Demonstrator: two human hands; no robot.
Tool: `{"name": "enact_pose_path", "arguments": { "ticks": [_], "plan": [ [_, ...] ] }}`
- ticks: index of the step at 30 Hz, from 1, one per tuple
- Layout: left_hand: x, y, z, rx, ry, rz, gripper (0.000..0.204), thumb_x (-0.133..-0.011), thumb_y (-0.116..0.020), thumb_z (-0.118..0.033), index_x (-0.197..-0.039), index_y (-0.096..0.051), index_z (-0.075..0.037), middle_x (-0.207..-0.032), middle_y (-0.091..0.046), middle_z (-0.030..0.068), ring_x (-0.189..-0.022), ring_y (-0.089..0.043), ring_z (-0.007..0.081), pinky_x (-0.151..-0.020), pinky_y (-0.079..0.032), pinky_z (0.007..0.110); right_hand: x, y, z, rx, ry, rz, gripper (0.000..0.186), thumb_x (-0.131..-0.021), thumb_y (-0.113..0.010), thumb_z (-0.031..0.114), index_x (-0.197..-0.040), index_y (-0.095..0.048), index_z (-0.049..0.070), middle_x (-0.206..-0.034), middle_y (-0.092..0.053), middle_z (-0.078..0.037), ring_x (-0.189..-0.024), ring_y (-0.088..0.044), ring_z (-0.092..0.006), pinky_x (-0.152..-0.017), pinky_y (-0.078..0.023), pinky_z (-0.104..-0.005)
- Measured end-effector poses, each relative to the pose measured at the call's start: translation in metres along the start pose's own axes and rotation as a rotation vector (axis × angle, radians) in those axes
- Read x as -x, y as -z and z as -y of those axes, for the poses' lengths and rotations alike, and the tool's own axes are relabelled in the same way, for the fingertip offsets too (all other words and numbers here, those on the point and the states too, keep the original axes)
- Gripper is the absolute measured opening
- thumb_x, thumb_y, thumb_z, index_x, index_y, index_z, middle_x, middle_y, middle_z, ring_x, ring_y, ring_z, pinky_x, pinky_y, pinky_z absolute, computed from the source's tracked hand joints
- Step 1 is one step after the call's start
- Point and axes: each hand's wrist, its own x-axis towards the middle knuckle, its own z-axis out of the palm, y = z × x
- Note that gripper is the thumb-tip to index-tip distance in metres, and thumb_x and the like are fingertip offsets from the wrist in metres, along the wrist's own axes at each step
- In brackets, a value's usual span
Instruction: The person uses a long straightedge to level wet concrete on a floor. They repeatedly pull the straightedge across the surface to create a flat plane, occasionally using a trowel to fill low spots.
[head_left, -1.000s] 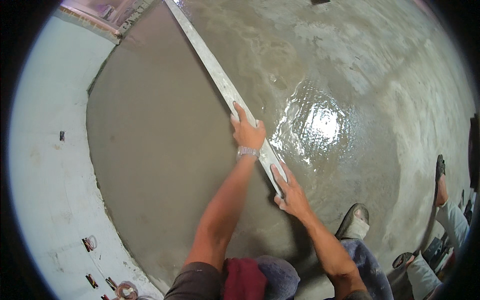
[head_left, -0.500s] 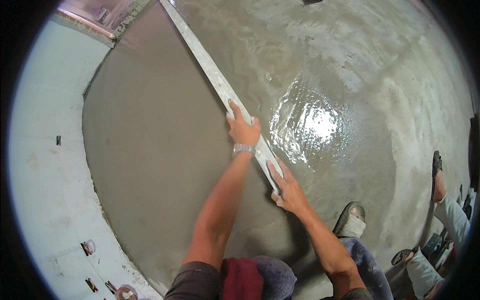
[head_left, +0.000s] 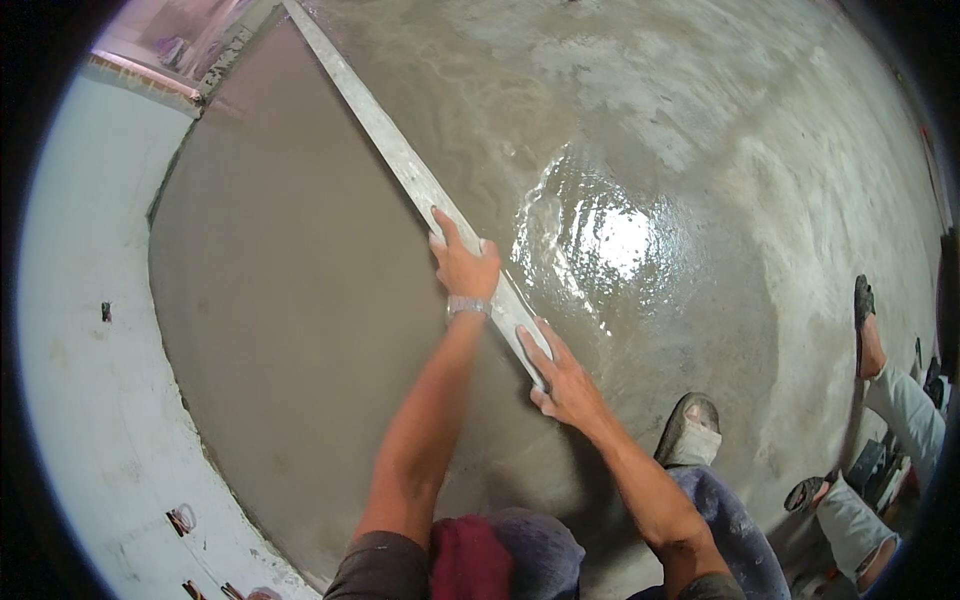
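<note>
Head view: the left hand (head_left: 467,268) is closed around the long pale straightedge (head_left: 380,135), one finger stretched along its top, and the right hand (head_left: 568,385) clasps the bar's near end. A metal-banded watch (head_left: 468,305) circles the left wrist. From the grip, the straightedge slants across the grey wet floor (head_left: 280,260) to the far left, close to the floor's edge; whether its whole underside touches, I cannot tell. Smooth grey lies left of it, shiny water right. A white wall (head_left: 100,230) borders the floor's left edge. Near the right hand is the person's sandalled foot (head_left: 690,430); another person's sandalled foot (head_left: 866,325) is by the floor's right edge.
</note>
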Motion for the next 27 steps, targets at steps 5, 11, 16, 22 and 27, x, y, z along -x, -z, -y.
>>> {"name": "enact_pose_path", "arguments": {
  "ticks": [5, 11, 16, 22, 27],
  "plan": [
    [-0.016, 0.003, -0.008, 0.024, 0.045, 0.077, 0.094, -0.079, -0.064, -0.021, -0.153, -0.007, -0.014, -0.139, -0.031, 0.0388, -0.118, -0.047, 0.0513, -0.100, -0.040, 0.053, -0.015, 0.005, 0.003, -0.028, -0.049, 0.010, 0.093, -0.069, -0.063, 0.002, -0.151, -0.025, 0.025, -0.154, -0.022, -0.018, -0.135, -0.034, -0.0421, -0.110, -0.036, -0.0463],
    [-0.003, -0.004, -0.014, 0.016, -0.007, 0.048, 0.095, -0.079, -0.065, -0.022, -0.153, -0.005, -0.014, -0.138, -0.032, 0.0395, -0.120, -0.046, 0.0516, -0.101, -0.039, 0.053, -0.003, 0.006, -0.008, -0.016, -0.013, -0.034, 0.095, -0.068, -0.063, 0.001, -0.151, -0.025, 0.026, -0.155, -0.021, -0.018, -0.135, -0.034, -0.0422, -0.110, -0.036, -0.0461],
    [-0.011, -0.008, -0.012, 0.009, -0.014, 0.022, 0.096, -0.077, -0.068, -0.021, -0.153, -0.010, -0.012, -0.129, -0.041, 0.0395, -0.117, -0.048, 0.0510, -0.100, -0.040, 0.050, -0.011, 0.014, -0.005, -0.024, -0.002, -0.014, 0.094, -0.069, -0.067, 0.002, -0.151, -0.025, 0.023, -0.152, -0.024, -0.021, -0.134, -0.035, -0.0414, -0.110, -0.037, -0.0439],
    [-0.015, -0.010, -0.027, 0.012, 0.025, 0.083, 0.097, -0.077, -0.067, -0.021, -0.153, -0.006, -0.015, -0.139, -0.031, 0.0396, -0.121, -0.045, 0.0523, -0.101, -0.041, 0.052, -0.012, 0.016, -0.012, -0.031, -0.042, 0.001, 0.094, -0.069, -0.067, 0.002, -0.151, -0.025, 0.024, -0.153, -0.022, -0.020, -0.136, -0.032, -0.0413, -0.111, -0.036, -0.0441],
    [-0.023, -0.017, -0.020, 0.041, 0.004, 0.053, 0.096, -0.077, -0.067, -0.022, -0.153, -0.008, -0.014, -0.139, -0.031, 0.0393, -0.120, -0.046, 0.0522, -0.101, -0.041, 0.052, -0.022, 0.021, -0.010, -0.027, -0.053, 0.016, 0.094, -0.070, -0.067, 0.003, -0.151, -0.026, 0.025, -0.154, -0.021, -0.020, -0.136, -0.033, -0.0421, -0.110, -0.036, -0.0451]
  ]
}}
